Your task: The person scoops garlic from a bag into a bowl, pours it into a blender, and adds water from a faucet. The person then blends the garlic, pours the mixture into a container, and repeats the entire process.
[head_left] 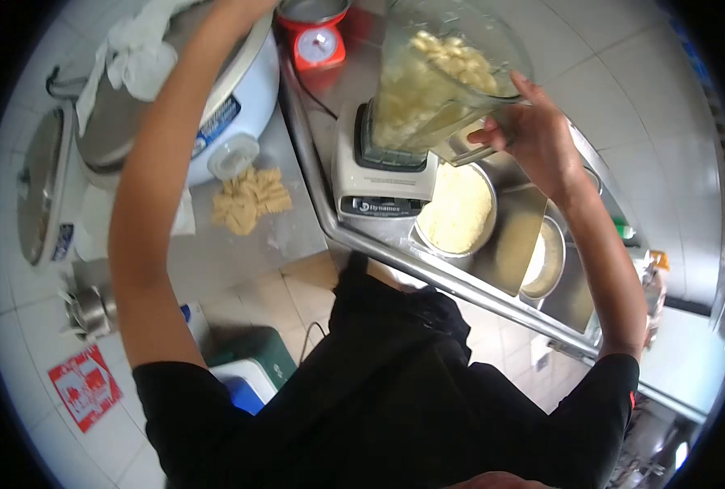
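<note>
My right hand [538, 134] is at the handle side of a clear blender jar [407, 106], its thumb against the jar's rim and its fingers curled by the handle. Pale yellow chunks [452, 61] fill much of the jar, which sits on a white blender base [383, 175]. My left forearm [155, 163] reaches up past the top edge of the view, so the left hand itself is cut off. Nearest to where it leaves the view is a red kitchen scale [318, 45] with a metal pan on top.
Beside the blender, a metal bowl of pale yellow crumbly food [458, 210] stands in the steel sink [505, 253], with another bowl [551, 261] further right. A large pale-blue cooker [252, 98] and a folded tan cloth [251, 198] are at left. A cord runs behind the base.
</note>
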A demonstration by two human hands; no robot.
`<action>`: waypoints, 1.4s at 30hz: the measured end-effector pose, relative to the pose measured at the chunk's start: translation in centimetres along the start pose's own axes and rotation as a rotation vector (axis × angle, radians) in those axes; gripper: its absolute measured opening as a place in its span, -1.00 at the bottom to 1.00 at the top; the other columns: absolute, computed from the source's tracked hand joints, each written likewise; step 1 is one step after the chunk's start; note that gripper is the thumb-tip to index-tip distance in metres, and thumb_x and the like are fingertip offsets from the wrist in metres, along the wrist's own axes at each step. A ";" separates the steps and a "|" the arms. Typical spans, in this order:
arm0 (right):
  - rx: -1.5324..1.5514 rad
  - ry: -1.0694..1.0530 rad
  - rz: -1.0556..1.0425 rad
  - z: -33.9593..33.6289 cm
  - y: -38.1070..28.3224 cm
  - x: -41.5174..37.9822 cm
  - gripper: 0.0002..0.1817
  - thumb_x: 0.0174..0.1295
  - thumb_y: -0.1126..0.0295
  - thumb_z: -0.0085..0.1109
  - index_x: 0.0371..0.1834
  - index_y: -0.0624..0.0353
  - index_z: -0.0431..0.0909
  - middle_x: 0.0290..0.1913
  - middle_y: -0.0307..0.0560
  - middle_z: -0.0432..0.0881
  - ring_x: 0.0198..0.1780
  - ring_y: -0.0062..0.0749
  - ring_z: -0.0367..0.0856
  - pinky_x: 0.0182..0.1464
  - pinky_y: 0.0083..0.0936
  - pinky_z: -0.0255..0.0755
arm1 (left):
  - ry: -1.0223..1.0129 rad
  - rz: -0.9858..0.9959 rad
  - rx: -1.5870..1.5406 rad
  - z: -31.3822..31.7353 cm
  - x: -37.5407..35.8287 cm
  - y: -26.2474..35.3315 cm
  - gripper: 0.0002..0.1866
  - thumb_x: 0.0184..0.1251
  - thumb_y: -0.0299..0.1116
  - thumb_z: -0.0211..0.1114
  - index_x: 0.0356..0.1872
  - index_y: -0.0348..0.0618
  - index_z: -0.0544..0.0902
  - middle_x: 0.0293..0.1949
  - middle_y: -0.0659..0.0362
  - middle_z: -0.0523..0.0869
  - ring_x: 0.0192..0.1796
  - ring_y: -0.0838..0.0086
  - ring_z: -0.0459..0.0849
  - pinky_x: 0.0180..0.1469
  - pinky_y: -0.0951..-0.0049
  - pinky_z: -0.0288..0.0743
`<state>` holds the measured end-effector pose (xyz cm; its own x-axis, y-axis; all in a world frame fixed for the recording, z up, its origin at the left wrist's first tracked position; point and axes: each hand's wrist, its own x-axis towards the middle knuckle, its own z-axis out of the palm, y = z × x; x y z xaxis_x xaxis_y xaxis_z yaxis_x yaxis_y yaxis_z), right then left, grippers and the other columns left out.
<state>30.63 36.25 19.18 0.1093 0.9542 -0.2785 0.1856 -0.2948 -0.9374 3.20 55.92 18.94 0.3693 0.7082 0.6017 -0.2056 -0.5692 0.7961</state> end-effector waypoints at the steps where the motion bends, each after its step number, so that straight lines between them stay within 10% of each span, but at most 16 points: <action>1: 0.028 0.021 -0.030 -0.8 0.4 -0.2 -0.49 0.25 -0.07 -0.09 -0.31 0.25 0.44 -0.41 -0.04 0.49 -0.27 -0.28 0.49 0.03 -0.35 0.26 | -0.036 0.026 0.014 0.5 -0.7 0.9 -0.92 0.24 -0.38 0.23 -0.37 -0.11 0.51 -0.43 0.30 0.54 -0.39 0.65 0.47 -0.37 0.62 0.34; 9: -0.135 0.347 -0.178 -2.8 19.7 0.0 -0.56 0.25 0.15 0.06 0.09 0.19 0.43 0.08 -0.10 0.50 0.16 -0.38 0.39 0.16 -0.41 0.22 | -0.182 0.032 0.347 6.7 -4.8 7.6 -0.90 0.19 -0.41 0.21 -0.35 -0.19 0.50 -0.43 0.29 0.53 -0.31 0.62 0.47 -0.24 0.57 0.39; 13: -0.138 0.140 -0.108 3.9 27.0 -0.9 -0.19 0.19 0.07 0.19 0.41 0.16 0.03 0.42 0.16 0.06 0.40 0.01 0.09 0.36 -0.27 0.06 | -0.325 0.021 0.619 8.4 -5.1 8.3 -0.85 0.17 -0.37 0.19 -0.42 -0.26 0.49 -0.48 0.15 0.58 -0.33 0.52 0.50 -0.21 0.49 0.39; 19: 0.304 0.212 -0.231 8.0 31.0 0.7 -0.26 0.21 0.26 0.18 0.38 0.29 0.06 0.38 0.18 0.17 0.40 -0.14 0.13 0.37 -0.37 0.02 | -0.429 0.117 0.827 7.2 -3.6 8.3 -0.78 0.17 -0.31 0.16 -0.43 -0.31 0.49 -0.49 0.05 0.60 -0.38 0.34 0.59 -0.26 0.35 0.43; 21: 0.157 0.312 -0.285 8.4 30.1 0.1 -0.28 0.21 0.35 0.17 0.38 0.29 0.06 0.27 0.24 0.34 0.30 -0.14 0.32 0.30 -0.41 0.14 | -0.549 -0.011 0.864 5.2 -3.1 6.5 -0.61 0.36 -0.10 0.05 -0.18 -0.32 0.52 -0.20 0.06 0.60 -0.09 0.32 0.54 0.13 0.38 0.31; 24: 0.020 0.259 -0.203 7.5 28.9 0.0 -0.28 0.19 0.33 0.16 0.37 0.32 0.06 -0.02 0.32 0.56 0.07 -0.07 0.55 0.15 -0.40 0.30 | -0.493 0.129 0.826 6.5 -3.0 7.3 -0.59 0.28 -0.03 0.13 -0.34 -0.28 0.50 -0.37 0.10 0.58 -0.21 0.35 0.54 -0.05 0.40 0.36; 42: -0.068 0.289 -0.172 7.8 31.3 1.5 -0.27 0.16 0.17 0.17 0.34 0.28 0.15 0.05 0.40 0.47 0.13 0.16 0.44 0.14 -0.28 0.32 | -0.539 0.017 0.823 6.8 -3.0 8.4 -0.55 0.27 0.02 0.13 -0.31 -0.27 0.47 -0.35 0.15 0.55 -0.20 0.40 0.51 -0.02 0.44 0.33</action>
<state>28.99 28.88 -12.25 0.3412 0.9393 -0.0371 0.2887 -0.1423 -0.9468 6.54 46.17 23.41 0.7782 0.5280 0.3401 0.4048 -0.8357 0.3712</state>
